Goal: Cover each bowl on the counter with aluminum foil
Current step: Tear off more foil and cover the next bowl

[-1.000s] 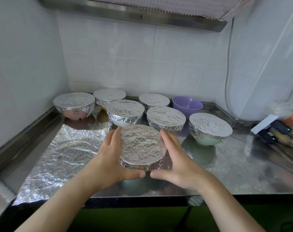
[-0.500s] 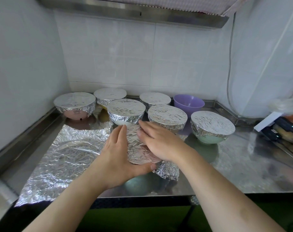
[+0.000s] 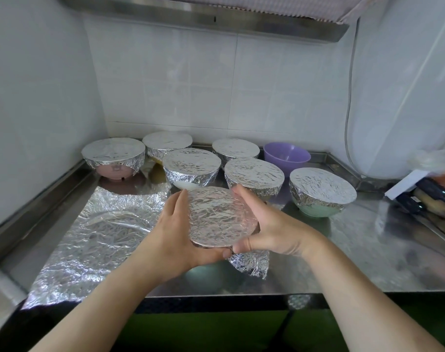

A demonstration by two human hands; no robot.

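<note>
Your left hand [image 3: 177, 233] and right hand [image 3: 268, 224] cup the foil-topped bowl [image 3: 220, 219] from either side near the front of the steel bench [image 3: 368, 260], fingers curved round its rim and both thumbs pressing the foil at the near edge, tips almost meeting. A loose flap of foil [image 3: 251, 261] hangs off the bowl below your right thumb (the bowl's own body is mostly hidden under your palms). Behind it stand six bowls already wrapped: a pink one [image 3: 113, 154] at far left, one [image 3: 166, 143] in the back corner, one [image 3: 191, 165] just behind your left fingertips, one [image 3: 235, 148] at the back, one [image 3: 254, 174] touching distance from your right fingers, and a green one [image 3: 321, 193] off to the right. A purple bowl [image 3: 287, 156] sits uncovered at the back, against the raised edge. A crumpled sheet of foil [image 3: 97, 237] lies flat on the bench to your left, reaching the front edge
</note>
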